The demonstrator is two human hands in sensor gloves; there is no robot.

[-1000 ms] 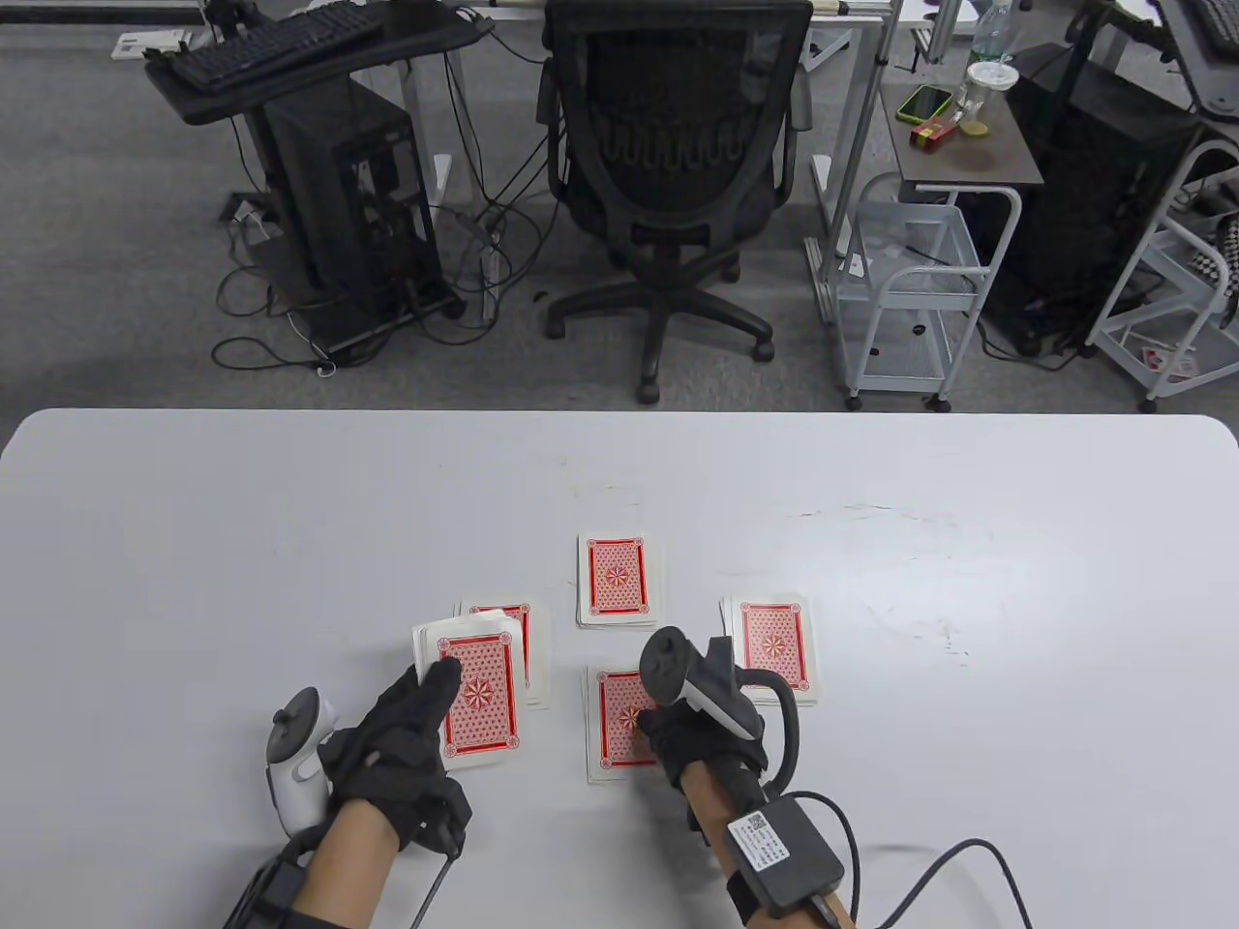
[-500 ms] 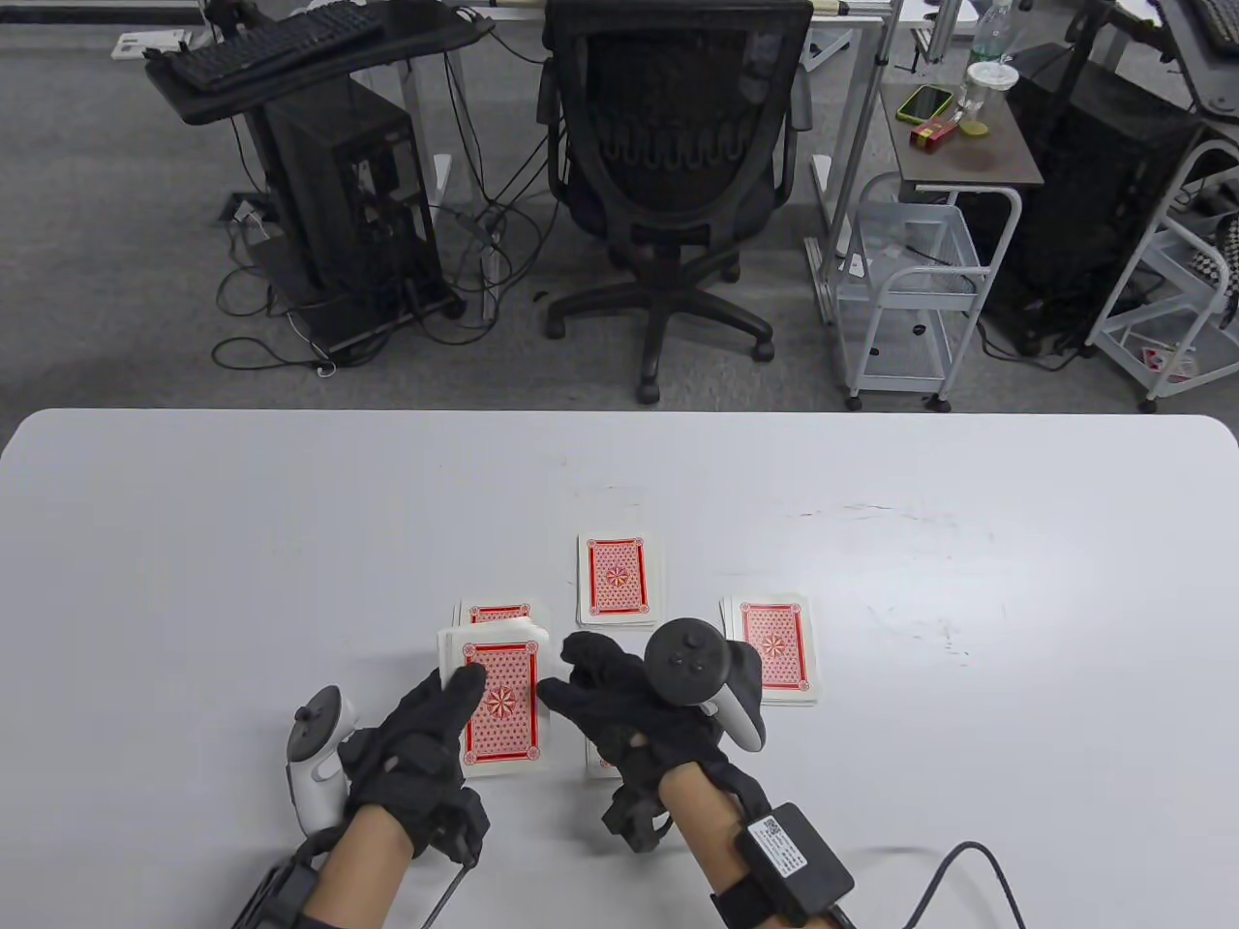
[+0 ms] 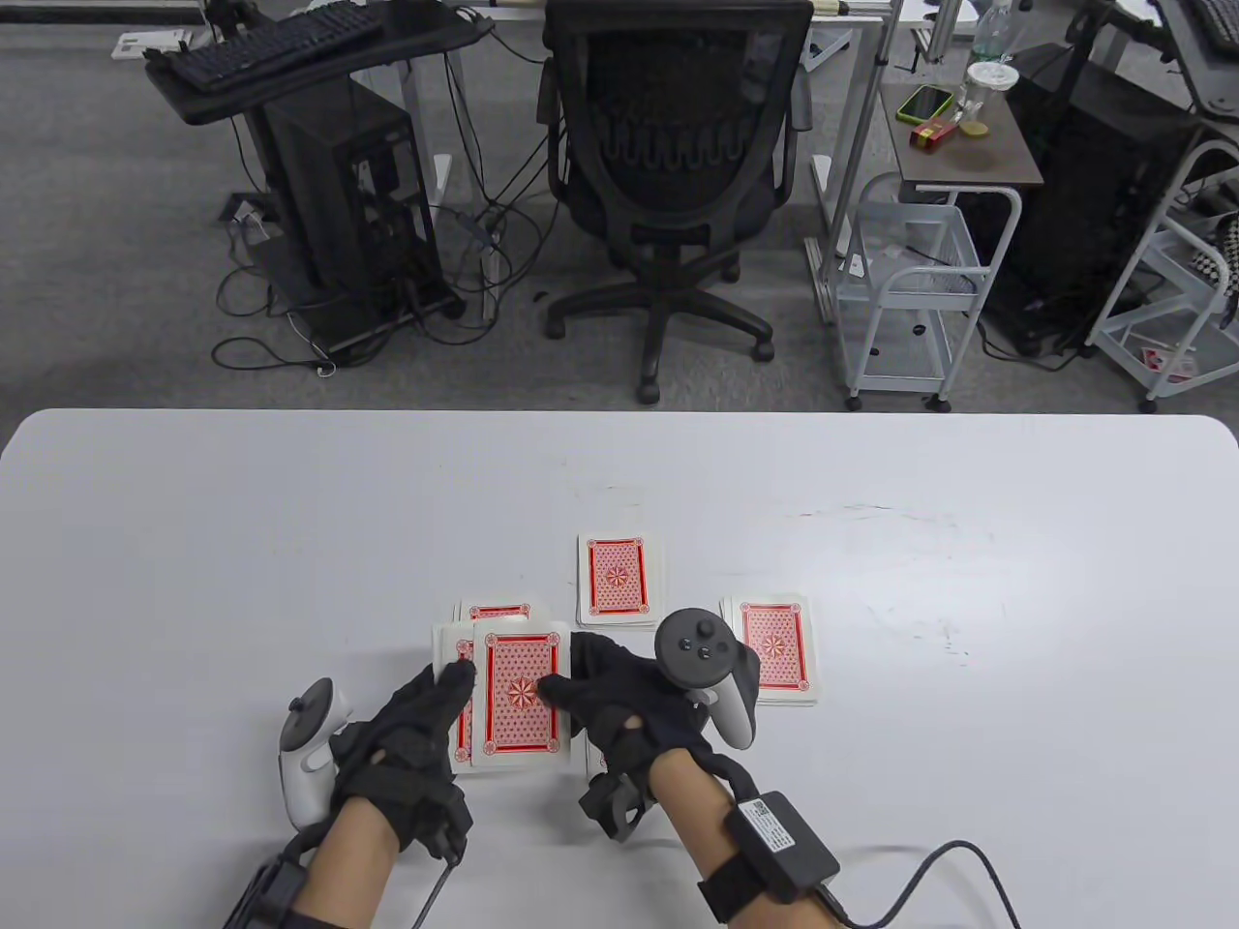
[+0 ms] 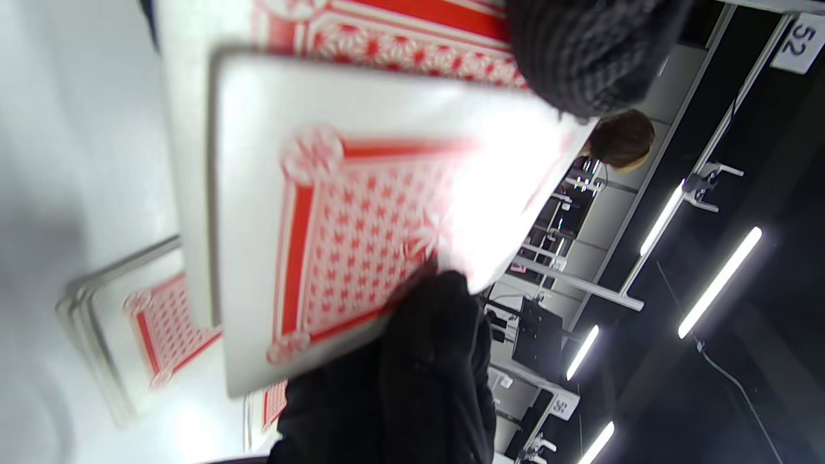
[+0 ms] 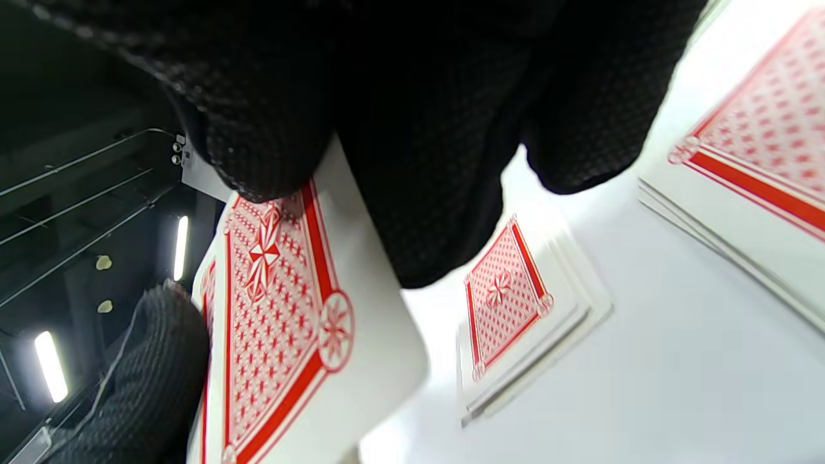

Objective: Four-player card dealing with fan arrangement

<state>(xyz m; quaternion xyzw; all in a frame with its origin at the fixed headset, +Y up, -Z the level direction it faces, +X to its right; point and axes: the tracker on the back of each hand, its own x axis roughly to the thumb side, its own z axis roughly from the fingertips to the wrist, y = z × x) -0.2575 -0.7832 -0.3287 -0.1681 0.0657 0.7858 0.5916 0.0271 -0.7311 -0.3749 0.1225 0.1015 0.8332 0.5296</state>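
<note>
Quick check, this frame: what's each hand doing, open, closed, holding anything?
Left hand: holds the deck, thumb on top.
Right hand: pinches the top card, sliding it off the deck.

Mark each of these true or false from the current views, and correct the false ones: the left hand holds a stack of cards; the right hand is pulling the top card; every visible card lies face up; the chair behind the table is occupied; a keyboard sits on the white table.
1. The left hand holds a stack of cards. True.
2. The right hand pinches the top card of that stack. True.
3. Every visible card lies face up. False: all show red patterned backs, such as the far pile.
4. The office chair is occupied. False: nobody sits in it.
5. A keyboard sits on the white table. False: it sits on a separate dark desk behind.
</note>
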